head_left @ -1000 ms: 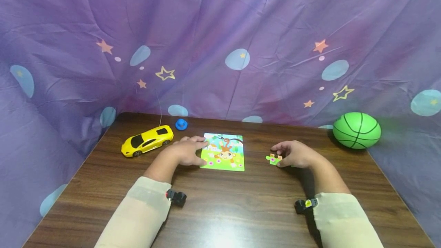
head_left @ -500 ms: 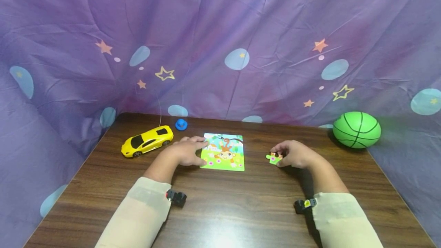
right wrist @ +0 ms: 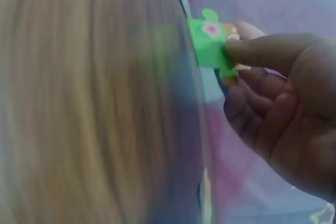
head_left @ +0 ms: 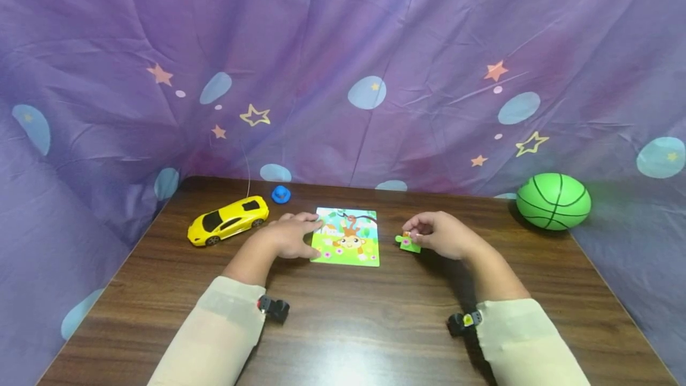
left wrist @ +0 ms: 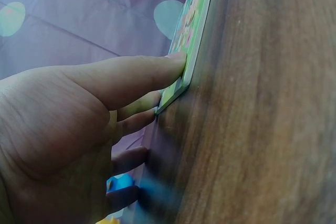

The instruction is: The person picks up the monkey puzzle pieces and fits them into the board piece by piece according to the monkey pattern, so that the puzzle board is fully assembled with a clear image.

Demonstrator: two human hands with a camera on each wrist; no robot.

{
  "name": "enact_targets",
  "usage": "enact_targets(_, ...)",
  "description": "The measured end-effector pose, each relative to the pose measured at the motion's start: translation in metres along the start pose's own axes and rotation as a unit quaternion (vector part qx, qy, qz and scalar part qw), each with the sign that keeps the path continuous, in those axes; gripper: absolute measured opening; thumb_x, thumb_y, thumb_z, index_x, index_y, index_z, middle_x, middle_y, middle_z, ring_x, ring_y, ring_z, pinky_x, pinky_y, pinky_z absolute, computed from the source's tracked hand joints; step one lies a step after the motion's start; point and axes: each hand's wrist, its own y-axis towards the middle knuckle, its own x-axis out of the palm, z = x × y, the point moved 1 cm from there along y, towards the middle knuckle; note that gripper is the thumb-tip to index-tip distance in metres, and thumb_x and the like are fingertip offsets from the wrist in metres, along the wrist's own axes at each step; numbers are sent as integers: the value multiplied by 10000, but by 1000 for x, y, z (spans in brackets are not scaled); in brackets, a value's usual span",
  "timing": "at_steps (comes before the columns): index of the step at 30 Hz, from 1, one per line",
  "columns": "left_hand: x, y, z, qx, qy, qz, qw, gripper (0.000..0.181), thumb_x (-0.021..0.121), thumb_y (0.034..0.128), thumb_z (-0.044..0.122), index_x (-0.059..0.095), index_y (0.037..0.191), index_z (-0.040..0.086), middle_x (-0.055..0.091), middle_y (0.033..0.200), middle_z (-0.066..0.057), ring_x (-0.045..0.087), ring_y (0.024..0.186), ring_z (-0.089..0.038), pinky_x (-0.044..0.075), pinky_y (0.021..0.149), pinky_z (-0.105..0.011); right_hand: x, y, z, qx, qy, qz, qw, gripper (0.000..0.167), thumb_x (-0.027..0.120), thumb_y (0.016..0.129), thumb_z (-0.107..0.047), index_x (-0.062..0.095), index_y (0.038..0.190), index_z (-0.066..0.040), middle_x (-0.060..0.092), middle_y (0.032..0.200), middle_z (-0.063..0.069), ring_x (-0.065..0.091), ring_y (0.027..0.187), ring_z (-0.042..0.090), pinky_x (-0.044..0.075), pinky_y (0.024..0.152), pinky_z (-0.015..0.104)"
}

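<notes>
On the table lies a square puzzle board (head_left: pixel 351 243) printed with a monkey hanging from a branch above flowers. The left hand (head_left: pixel 292 236) rests at the board's left side; in the left wrist view its thumb (left wrist: pixel 152 72) touches the near corner of the top, fingers fairly straight. Right of the board, the right hand (head_left: pixel 442 236) pinches a puzzle piece (head_left: pixel 409 245), green with a pink flower and some orange. The right wrist view shows this jigsaw piece (right wrist: pixel 209 43) held between thumb and fingers, off the tabletop. Part of it is hidden by the thumb.
A yellow toy car (head_left: pixel 227 221) stands left of the left hand, with a small blue object (head_left: pixel 281 194) behind it. At the far right corner sits a green ball (head_left: pixel 554 201) with black lines. A purple patterned curtain (head_left: pixel 321 46) hangs behind the table.
The right hand has moved left, carrying the puzzle piece nearer to the board. The left hand and the board have stayed in place.
</notes>
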Motion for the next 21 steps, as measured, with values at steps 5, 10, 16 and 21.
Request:
enact_targets(5, 0, 0, 0, -3, -26, -18, 10000, 839, 750, 955, 543, 366, 1676, 357, 236, 1798, 77, 221, 1651, -346, 232, 1297, -705, 13, 8, -24, -229, 383, -74, 9990, 167, 721, 1005, -88, 789, 1157, -106, 795, 1041, 41, 703, 966, 128, 580, 825, 242)
enact_targets(10, -2, -1, 1, -11, -31, -32, 10000, 840, 746, 956, 546, 362, 1678, 354, 230, 1801, 75, 220, 1651, -350, 232, 1291, -721, 27, 18, -46, -483, 355, -187, 9980, 179, 720, 1012, -102, 785, 1177, -118, 801, 1072, 23, 706, 991, 107, 578, 865, 255)
enact_targets(16, -3, -2, 2, -11, -42, -58, 10000, 840, 745, 958, 540, 359, 1680, 353, 224, 1802, 76, 211, 1655, -350, 224, 1288, -733, 43, 31, -65, -685, 361, -337, 9964, 213, 713, 1005, -84, 780, 1207, -94, 805, 1067, 9, 710, 994, 96, 581, 927, 302)
enact_targets(21, -3, -3, 3, -26, -45, -80, 10000, 845, 746, 957, 540, 354, 1682, 351, 224, 1803, 74, 209, 1656, -347, 225, 1288, -731, 52, 38, -72, -863, 274, -378, 9952, 221, 712, 998, -75, 783, 1207, -89, 786, 1027, -8, 674, 930, 83, 567, 898, 299)
